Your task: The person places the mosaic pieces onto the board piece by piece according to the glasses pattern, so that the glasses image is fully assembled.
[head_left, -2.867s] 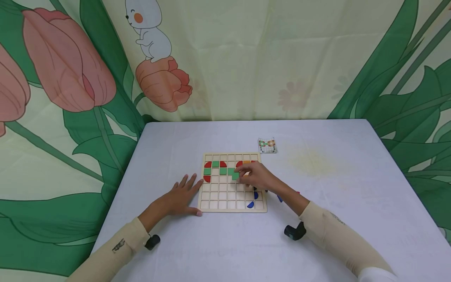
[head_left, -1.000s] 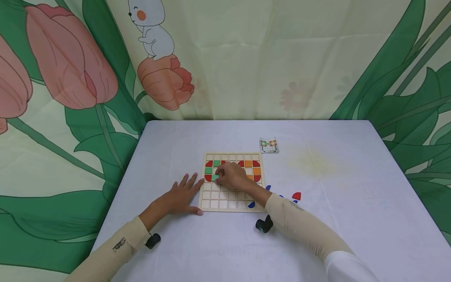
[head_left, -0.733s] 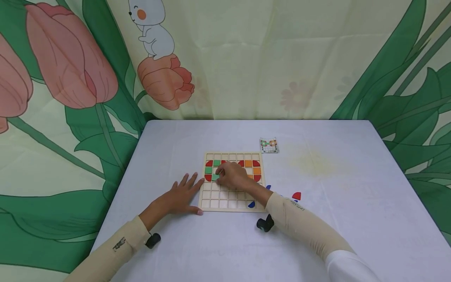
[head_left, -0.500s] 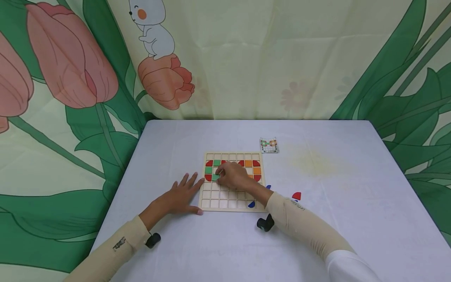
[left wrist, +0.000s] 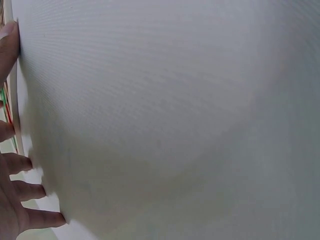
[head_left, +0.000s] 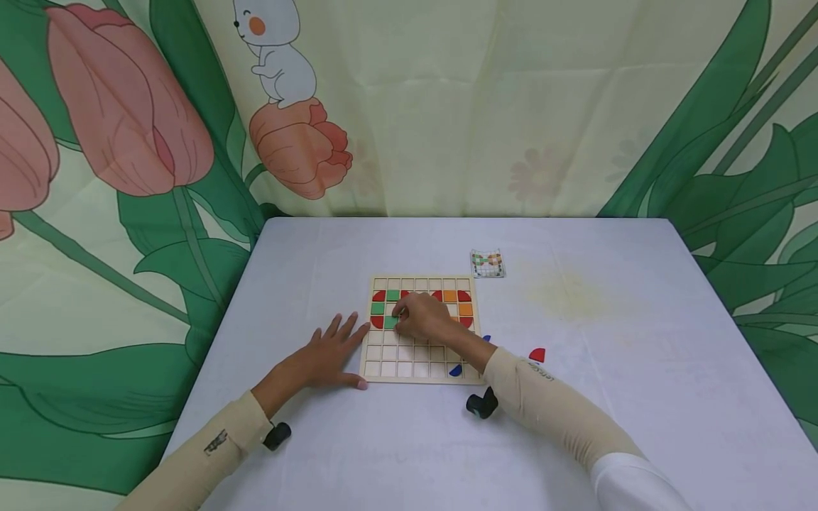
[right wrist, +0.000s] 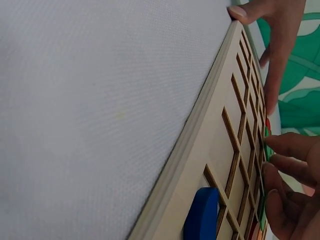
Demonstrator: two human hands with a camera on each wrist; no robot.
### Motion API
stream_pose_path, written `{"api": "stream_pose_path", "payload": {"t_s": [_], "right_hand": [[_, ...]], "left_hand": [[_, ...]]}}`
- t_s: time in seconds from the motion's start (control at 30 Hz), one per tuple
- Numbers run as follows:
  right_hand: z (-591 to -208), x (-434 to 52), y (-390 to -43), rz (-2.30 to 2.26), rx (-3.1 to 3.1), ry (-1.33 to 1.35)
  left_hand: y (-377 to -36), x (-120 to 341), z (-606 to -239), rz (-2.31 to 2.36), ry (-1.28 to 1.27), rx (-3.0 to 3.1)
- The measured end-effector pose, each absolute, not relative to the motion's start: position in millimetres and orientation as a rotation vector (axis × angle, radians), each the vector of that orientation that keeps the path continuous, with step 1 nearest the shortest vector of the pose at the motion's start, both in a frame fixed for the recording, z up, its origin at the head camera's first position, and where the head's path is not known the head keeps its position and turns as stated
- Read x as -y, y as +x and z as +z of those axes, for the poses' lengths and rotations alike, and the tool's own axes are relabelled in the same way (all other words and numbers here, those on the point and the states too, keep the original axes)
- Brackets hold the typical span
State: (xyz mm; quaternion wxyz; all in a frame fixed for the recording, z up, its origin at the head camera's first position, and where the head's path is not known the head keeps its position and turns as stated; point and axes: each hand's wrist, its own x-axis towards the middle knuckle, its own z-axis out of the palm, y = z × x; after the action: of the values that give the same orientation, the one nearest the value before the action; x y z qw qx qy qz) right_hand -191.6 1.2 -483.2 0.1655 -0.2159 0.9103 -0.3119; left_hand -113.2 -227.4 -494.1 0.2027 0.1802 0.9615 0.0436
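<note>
Wooden grid board (head_left: 422,331) near the middle of the white table (head_left: 575,397), taken here as the landmark. Right hand (head_left: 423,317) over the board's upper left part, fingers curled and pinching a green square tile (head_left: 390,321) at a cell in the third row, second column; from the right wrist view, fingertips (right wrist: 280,150) bunched narrowly at that same edge of the grid, though the tile itself shows only as a thin green sliver there, so hard to tell whether fully seated. Left hand (head_left: 329,353) flat on the table against the board's left edge, fingers straight and spread, thumb at the near left corner, steadying the frame and holding nothing.

Already filled, by the look of it: the top rows of the board. Red quarter-round pieces (head_left: 378,296) at the left and right ends, green squares (head_left: 393,295) on the left side, orange squares (head_left: 451,297) on the right. Lower rows mostly bare cells, apart from a blue piece (head_left: 455,370) in the bottom row toward the right.

Still loose off the board's right edge: a red piece (head_left: 538,355) and a blue piece (head_left: 487,340) on the table. Small pattern card (head_left: 488,264) beyond the board's far right corner. Roughly a third of the pattern laid, judging by the filled rows; most of the grid left to fill.
</note>
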Motion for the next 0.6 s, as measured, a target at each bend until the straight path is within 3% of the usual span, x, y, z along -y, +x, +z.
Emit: {"api": "stream_pose_path", "payload": {"t_s": [0.37,0.6], "right_hand": [[-483,-6,-189,-0.898,-2.572,-0.653],[-482,-37,-190,-1.02,-2.485,-0.772]], "left_hand": [[-111,228,-493,0.135,0.506,-2.688],[-110,227,-492,0.135,0.501,-2.699]]}}
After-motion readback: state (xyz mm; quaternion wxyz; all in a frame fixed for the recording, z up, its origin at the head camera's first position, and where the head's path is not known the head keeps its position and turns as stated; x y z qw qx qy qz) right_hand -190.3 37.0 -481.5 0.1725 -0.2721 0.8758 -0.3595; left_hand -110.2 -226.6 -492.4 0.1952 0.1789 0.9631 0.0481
